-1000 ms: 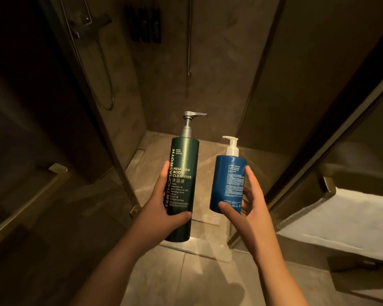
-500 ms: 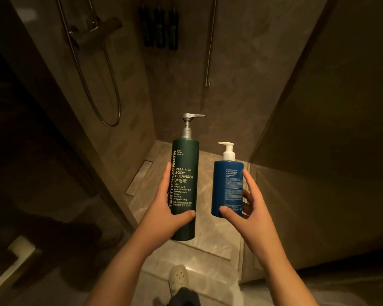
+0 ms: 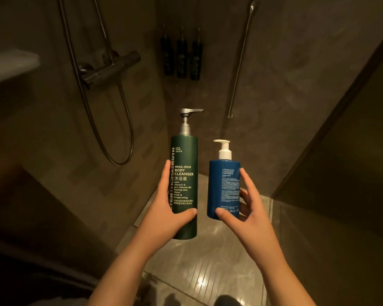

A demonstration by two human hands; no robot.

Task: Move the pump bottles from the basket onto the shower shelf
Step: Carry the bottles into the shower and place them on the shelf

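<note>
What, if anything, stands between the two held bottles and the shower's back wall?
Nothing visible. The green bottle in the left hand and the blue bottle in the right hand face open space. The hose hangs left, the rail right. No shelf is plainly seen.

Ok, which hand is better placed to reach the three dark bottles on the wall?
Left, probably: the left hand holds the green bottle upright right below the wall bottles; the right hand holds the blue bottle further right.

floor (image 3: 210, 259): glossy tiles, glare at btm ctr.
btm edge: dark rounded thing (image 3: 227, 301), can't tell what.
in air: left hand (image 3: 170, 217) grips green bottle (image 3: 184, 184), right hand (image 3: 250, 217) blue bottle (image 3: 224, 188), both upright.
</note>
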